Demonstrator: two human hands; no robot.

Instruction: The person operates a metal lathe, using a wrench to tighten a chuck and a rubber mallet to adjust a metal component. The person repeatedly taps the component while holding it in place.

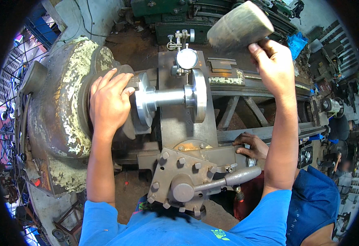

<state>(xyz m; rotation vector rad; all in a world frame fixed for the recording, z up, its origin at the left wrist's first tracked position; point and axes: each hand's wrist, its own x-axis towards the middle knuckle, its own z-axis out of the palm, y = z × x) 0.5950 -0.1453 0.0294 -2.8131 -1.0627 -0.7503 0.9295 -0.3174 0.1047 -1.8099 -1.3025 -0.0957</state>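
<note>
My left hand (112, 96) lies with its fingers stretched out over the dark chuck (127, 123) of a lathe. Clamped in the chuck is a shiny metal workpiece (169, 97), a shaft with a wide round flange at each end. A dial indicator (187, 59) stands behind the shaft, its stem pointing down at the right flange. Raised at the upper right, my right hand (274, 61) is closed on a mallet with a thick, worn, pale cylindrical head (241, 26). Its grip is mostly hidden in my fingers. The mallet is well apart from the workpiece.
Close to me sits the square tool post (183, 180) with its long lever handle (243, 175). Another person's hand (251, 145) rests by the slide, right of the tool post. Lathe bed rails (265, 129) run off to the right. A green machine (171, 24) stands behind.
</note>
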